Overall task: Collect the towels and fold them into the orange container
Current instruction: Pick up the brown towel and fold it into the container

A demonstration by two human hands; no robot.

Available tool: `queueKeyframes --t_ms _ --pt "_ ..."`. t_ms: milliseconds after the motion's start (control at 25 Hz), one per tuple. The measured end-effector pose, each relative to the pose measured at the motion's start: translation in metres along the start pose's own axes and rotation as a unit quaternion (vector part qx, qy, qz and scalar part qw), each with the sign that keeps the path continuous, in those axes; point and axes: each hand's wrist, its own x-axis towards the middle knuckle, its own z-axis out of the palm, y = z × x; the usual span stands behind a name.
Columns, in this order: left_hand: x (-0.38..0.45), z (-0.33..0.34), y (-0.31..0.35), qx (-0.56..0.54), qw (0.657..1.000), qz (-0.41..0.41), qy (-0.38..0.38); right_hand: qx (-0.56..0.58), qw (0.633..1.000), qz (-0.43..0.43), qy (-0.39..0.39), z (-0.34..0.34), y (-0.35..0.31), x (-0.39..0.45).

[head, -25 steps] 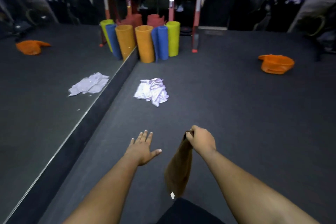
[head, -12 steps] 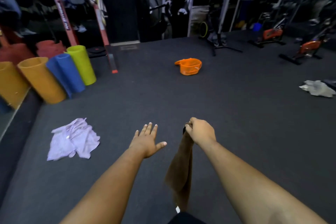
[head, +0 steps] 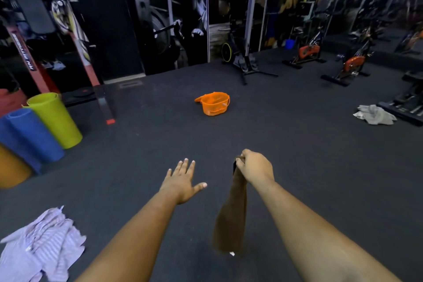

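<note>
The orange plastic container [head: 214, 103] is set mid-floor ahead, with the crumpled grey towel [head: 375, 115] far right and the striped lilac cloth [head: 41, 247] near left.

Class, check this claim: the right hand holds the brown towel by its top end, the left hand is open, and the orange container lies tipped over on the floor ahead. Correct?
Not quite. In the head view the orange container stands upright on the floor, not tipped over. The rest holds: the right hand grips the brown towel by its top end, and the left hand is open.
</note>
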Motion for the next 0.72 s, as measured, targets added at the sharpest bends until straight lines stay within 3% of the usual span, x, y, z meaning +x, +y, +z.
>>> queueKeyframes --t_ms 360,720 --pt "0.201 -0.07 0.013 0.005 1.0 -0.023 -0.003 0.002 1.0 -0.027 -0.015 -0.006 0.026 0.225" --pt "0.438 -0.131 -0.023 -0.01 1.0 0.0 -0.023 -0.021 1.0 -0.001 -0.007 0.025 0.02 0.455"
